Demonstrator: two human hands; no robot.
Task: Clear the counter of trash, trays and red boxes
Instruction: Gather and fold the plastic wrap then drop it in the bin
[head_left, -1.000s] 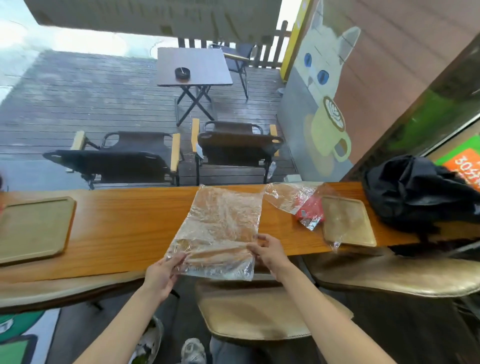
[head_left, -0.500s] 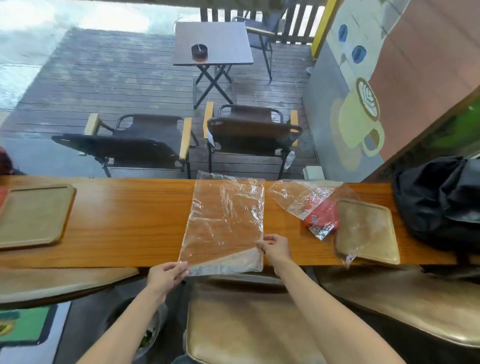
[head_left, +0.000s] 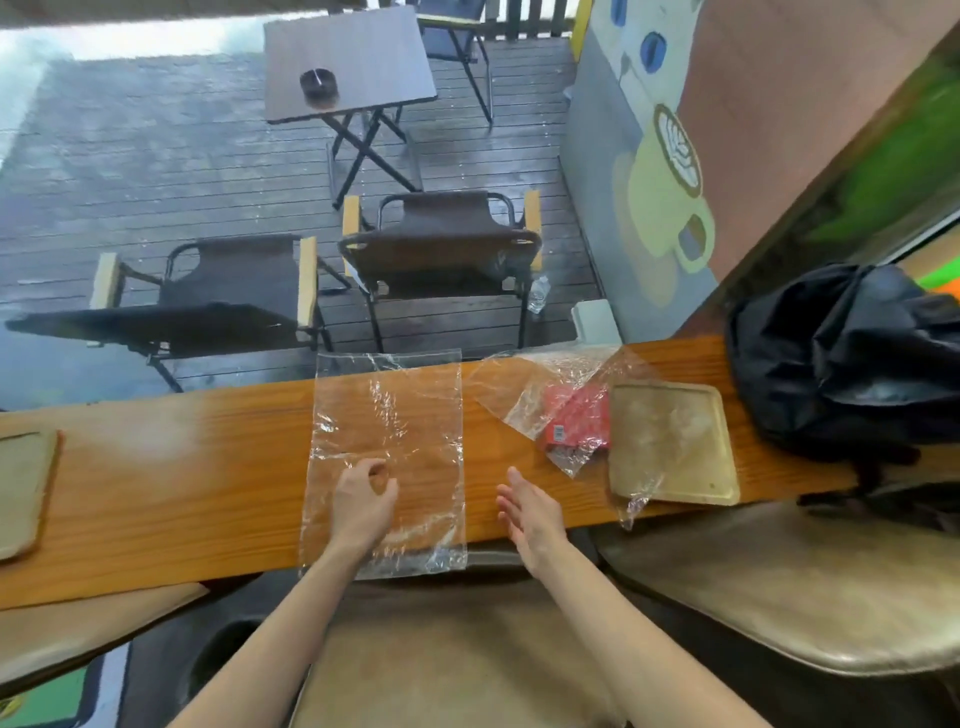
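The wooden counter (head_left: 208, 467) carries two clear plastic bags, one flat (head_left: 387, 415) and one crumpled (head_left: 535, 389), two beige trays, one right (head_left: 672, 441) and one left (head_left: 21, 488), one red box (head_left: 576, 421) and one black bag (head_left: 852, 358). Beyond it stand two folding chairs, near-left (head_left: 228, 296) and near-right (head_left: 441, 244), plus one folding table (head_left: 353, 57) bearing one ashtray (head_left: 319, 84).

A long wooden counter (head_left: 208, 467) runs left to right, with tan padded stools (head_left: 779, 587) tucked along its near side. Beyond it lies a wet grey plank deck (head_left: 156, 171) holding two dark folding chairs (head_left: 441, 249) and a folding table (head_left: 348, 57). On the right, a painted wall (head_left: 675, 171) shows a yellow coffee mug.
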